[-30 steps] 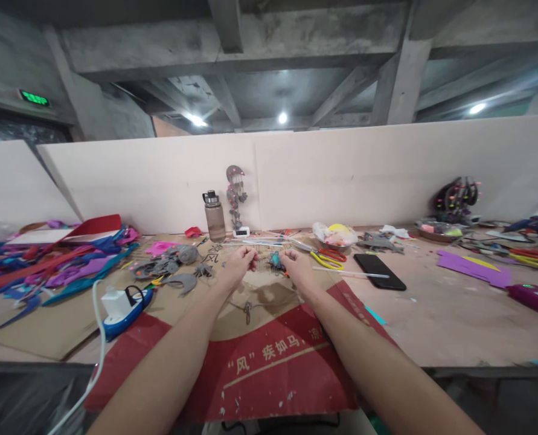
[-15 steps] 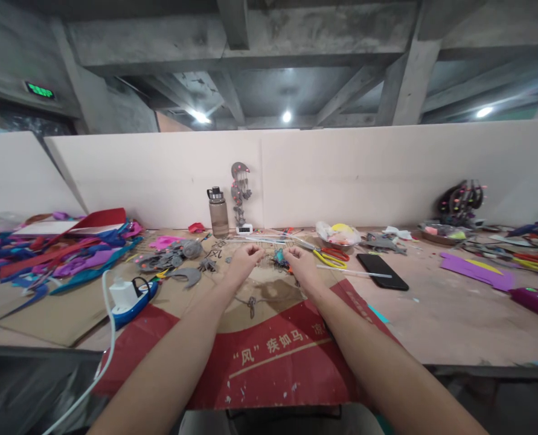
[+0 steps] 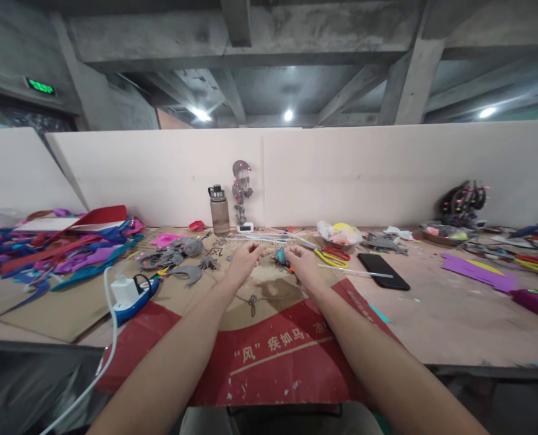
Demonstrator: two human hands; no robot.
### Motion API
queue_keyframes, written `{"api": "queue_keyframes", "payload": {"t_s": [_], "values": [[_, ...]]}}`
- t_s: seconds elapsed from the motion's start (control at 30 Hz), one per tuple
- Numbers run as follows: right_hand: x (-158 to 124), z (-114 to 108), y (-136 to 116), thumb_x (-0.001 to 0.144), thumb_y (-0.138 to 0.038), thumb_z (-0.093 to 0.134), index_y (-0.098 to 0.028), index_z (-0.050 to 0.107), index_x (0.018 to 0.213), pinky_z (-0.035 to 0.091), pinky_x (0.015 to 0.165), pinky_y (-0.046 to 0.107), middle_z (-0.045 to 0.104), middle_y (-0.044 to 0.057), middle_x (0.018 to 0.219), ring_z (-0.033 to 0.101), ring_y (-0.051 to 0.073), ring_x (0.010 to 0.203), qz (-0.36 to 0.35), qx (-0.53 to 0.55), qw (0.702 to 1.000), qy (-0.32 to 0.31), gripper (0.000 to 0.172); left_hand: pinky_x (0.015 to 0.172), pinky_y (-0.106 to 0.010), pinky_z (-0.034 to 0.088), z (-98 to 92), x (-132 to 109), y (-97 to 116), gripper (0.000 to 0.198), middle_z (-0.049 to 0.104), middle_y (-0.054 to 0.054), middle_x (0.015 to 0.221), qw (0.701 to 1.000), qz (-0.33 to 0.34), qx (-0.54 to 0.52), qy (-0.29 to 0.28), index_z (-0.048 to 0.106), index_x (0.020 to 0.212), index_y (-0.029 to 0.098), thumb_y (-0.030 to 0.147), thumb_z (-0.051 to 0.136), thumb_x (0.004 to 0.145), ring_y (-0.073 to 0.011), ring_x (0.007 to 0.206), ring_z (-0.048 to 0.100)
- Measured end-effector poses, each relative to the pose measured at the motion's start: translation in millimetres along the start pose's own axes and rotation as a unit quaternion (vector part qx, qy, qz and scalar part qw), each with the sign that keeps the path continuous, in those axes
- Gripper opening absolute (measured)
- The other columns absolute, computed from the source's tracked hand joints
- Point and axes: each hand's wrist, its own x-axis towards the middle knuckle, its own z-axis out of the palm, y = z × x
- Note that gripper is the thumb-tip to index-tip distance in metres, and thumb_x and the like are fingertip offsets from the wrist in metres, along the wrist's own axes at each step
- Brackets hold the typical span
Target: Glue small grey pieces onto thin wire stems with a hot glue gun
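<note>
Right hand (image 3: 302,262): fingertips pinching small teal-and-grey piece (image 3: 281,256), above cardboard sheet (image 3: 269,383). Left hand (image 3: 245,262): just left of it, thumb and fingertips together; cannot tell whether anything thin is held. Nearer: knotted grey cord (image 3: 252,305). Left: grey crescent (image 3: 193,277). Right: black phone (image 3: 376,263). Far: bottle (image 3: 220,216), upright.

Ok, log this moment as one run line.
left hand: over cardboard, hold unclear | right hand: at teal piece, grip unclear | right side: black phone | left side: grey crescent | rear: bottle before white partition
</note>
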Motion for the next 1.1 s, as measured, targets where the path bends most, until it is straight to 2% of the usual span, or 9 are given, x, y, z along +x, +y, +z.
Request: {"api": "queue_keyframes", "payload": {"t_s": [0.13, 0.37, 0.47, 0.57, 0.67, 0.8, 0.97, 1.1], "values": [[-1.1, 0.4, -2.5, 0.065, -0.044, 0.057, -0.017, 0.058, 0.067, 0.031, 0.054, 0.024, 0.053, -0.003, 0.058, 0.041, 0.01, 0.053, 0.008, 0.003, 1.0, -0.003, 0.027, 0.052, -0.023, 0.036, 1.7, 1.0, -0.4, 0.023, 0.058, 0.0, 0.064, 1.0, 0.008, 0.024, 0.008, 0.06, 0.074, 0.016, 0.037, 0.053, 0.071, -0.011, 0.054, 0.046], [-0.8, 1.1, -1.1, 0.066, -0.045, 0.057, -0.017, 0.058, 0.067, 0.031, 0.054, 0.025, 0.052, -0.002, 0.058, 0.039, 0.01, 0.052, 0.006, 0.0, 1.0, -0.007, 0.028, 0.051, -0.024, 0.036, -4.7, -5.9, 11.9, 0.018, 0.055, 0.0, 0.056, 1.0, 0.005, -0.012, -0.014, 0.054, 0.061, 0.018, 0.03, 0.044, 0.07, -0.0115, 0.051, 0.047], [-0.6, 1.1, 0.9, 0.067, -0.047, 0.057, -0.017, 0.058, 0.067, 0.031, 0.053, 0.025, 0.052, -0.002, 0.058, 0.038, 0.01, 0.052, 0.003, -0.005, 1.0, -0.007, 0.03, 0.052, -0.025, 0.035, -6.6, -9.1, 15.7, 0.025, 0.052, 0.0, 0.051, 0.999, 0.031, 0.018, -0.002, 0.049, 0.053, 0.019, 0.029, 0.039, 0.074, -0.0113, 0.05, 0.046], [-0.6, 0.8, 0.9, 0.067, -0.047, 0.057, -0.017, 0.058, 0.067, 0.032, 0.053, 0.024, 0.053, -0.001, 0.059, 0.04, 0.01, 0.052, 0.003, -0.01, 1.0, -0.012, 0.03, 0.051, -0.025, 0.035, -5.2, -10.1, 18.1, 0.038, 0.049, 0.0, 0.048, 0.999, 0.03, 0.035, 0.002, 0.047, 0.049, 0.019, 0.038, 0.039, 0.081, -0.0111, 0.048, 0.044], [-1.1, 0.4, -1.8, 0.067, -0.046, 0.056, -0.017, 0.058, 0.068, 0.033, 0.052, 0.024, 0.055, -0.001, 0.059, 0.041, 0.011, 0.052, 0.007, -0.014, 1.0, -0.018, 0.029, 0.05, -0.024, 0.037, -1.2, -9.6, 21.2, 0.037, 0.058, -0.001, 0.058, 1.0, -0.005, -0.002, -0.011, 0.058, 0.062, 0.017, 0.048, 0.048, 0.079, -0.0117, 0.052, 0.048], [-1.2, 0.7, -3.3, 0.065, -0.046, 0.057, -0.017, 0.058, 0.069, 0.032, 0.05, 0.024, 0.054, -0.002, 0.057, 0.039, 0.01, 0.05, 0.016, -0.025, 0.999, -0.023, 0.029, 0.056, -0.024, 0.042, 3.0, -9.8, 24.4, 0.031, 0.066, -0.004, 0.077, 0.997, 0.001, -0.048, -0.058, 0.067, 0.084, 0.014, 0.041, 0.059, 0.072, -0.0127, 0.064, 0.054], [1.3, 3.6, 4.2, 0.065, -0.046, 0.058, -0.016, 0.061, 0.073, 0.033, 0.052, 0.024, 0.058, -0.001, 0.059, 0.044, 0.011, 0.052, 0.0, -0.018, 0.999, -0.033, 0.031, 0.06, -0.024, 0.042, 4.1, -13.1, 23.8, 0.029, 0.066, -0.003, 0.075, 0.995, 0.016, -0.029, -0.095, 0.069, 0.085, 0.013, 0.035, 0.064, 0.068, -0.012, 0.063, 0.053], [2.1, 6.1, 8.7, 0.067, -0.043, 0.056, -0.016, 0.062, 0.072, 0.035, 0.054, 0.025, 0.058, 0.0, 0.058, 0.046, 0.011, 0.052, -0.021, -0.046, 0.998, -0.03, 0.028, 0.06, -0.024, 0.042, 4.5, -15.4, 24.1, 0.026, 0.066, -0.003, 0.074, 0.995, 0.008, -0.029, -0.098, 0.068, 0.083, 0.013, 0.033, 0.065, 0.066, -0.0126, 0.065, 0.055]]}}
